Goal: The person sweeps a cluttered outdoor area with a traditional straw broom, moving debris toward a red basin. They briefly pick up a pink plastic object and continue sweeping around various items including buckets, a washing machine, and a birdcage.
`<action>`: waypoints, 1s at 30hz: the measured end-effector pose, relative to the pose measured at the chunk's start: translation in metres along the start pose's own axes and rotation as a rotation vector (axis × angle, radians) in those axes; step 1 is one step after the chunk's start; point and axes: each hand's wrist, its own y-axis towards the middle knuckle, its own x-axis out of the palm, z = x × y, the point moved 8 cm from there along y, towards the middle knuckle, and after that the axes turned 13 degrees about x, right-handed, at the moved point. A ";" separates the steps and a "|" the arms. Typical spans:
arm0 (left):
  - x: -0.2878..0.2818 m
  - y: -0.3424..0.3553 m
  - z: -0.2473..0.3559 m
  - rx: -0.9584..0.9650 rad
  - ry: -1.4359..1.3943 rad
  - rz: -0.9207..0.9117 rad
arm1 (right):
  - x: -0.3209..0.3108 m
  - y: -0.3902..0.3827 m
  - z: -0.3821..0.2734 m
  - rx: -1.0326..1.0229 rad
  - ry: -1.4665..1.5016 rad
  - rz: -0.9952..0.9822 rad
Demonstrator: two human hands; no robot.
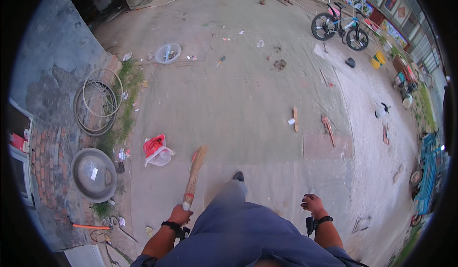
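My left hand (180, 214) is closed around the handle of a short straw hand broom (194, 171), its bristles pointing forward and slightly right over the concrete. On the other side of my body, my right hand (312, 203) hangs with loosely bent fingers, somewhat apart, and nothing shows in it. Left of the broom stands a white plastic basket (161, 158) with a red bag (154, 145) at its far side. One dark shoe (238, 176) of mine shows ahead of my body.
Along the left wall lie a wide metal basin (94, 175) and wheel rims (98, 106). A pale tub (168, 54) and a screwdriver-like tool (220, 61) lie farther off. Rightward are a wooden piece (296, 119), a reddish tool (328, 129), a bicycle (339, 27) and a blue cart (425, 174).
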 end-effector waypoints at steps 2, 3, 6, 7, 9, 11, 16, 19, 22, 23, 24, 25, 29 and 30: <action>-0.027 0.034 0.077 0.114 0.062 0.083 | 0.003 0.010 -0.061 0.010 -0.009 -0.006; -0.040 0.051 0.114 0.147 0.100 0.125 | 0.004 0.014 -0.091 0.011 -0.003 -0.008; -0.074 0.107 0.206 0.190 0.061 0.141 | 0.013 0.041 -0.185 0.006 -0.047 -0.027; -0.086 0.128 0.230 0.214 0.086 0.163 | 0.019 0.054 -0.215 0.004 -0.074 -0.037; -0.102 0.172 0.268 0.257 0.089 0.212 | 0.032 0.087 -0.272 0.030 -0.112 -0.056; -0.114 0.213 0.290 0.231 0.128 0.245 | 0.052 0.128 -0.331 0.026 -0.148 -0.086; -0.137 0.261 0.325 0.018 -0.002 0.265 | 0.114 0.210 -0.505 -0.017 -0.165 -0.176; -0.150 0.260 0.353 -0.127 -0.178 0.230 | 0.162 0.232 -0.631 -0.074 -0.249 -0.220; -0.173 0.258 0.390 -0.249 -0.202 0.292 | 0.216 0.242 -0.747 -0.138 -0.327 -0.254; -0.182 0.262 0.403 -0.291 -0.205 0.312 | 0.238 0.248 -0.783 -0.160 -0.342 -0.250; -0.195 0.274 0.419 -0.281 -0.198 0.321 | 0.260 0.254 -0.816 -0.192 -0.357 -0.261; -0.209 0.289 0.434 -0.271 -0.187 0.325 | 0.284 0.260 -0.849 -0.236 -0.372 -0.289; -0.274 0.381 0.474 -0.279 -0.261 0.277 | 0.367 0.293 -0.949 -0.258 -0.438 -0.257; -0.296 0.409 0.483 -0.267 -0.271 0.273 | 0.382 0.299 -0.968 -0.225 -0.450 -0.245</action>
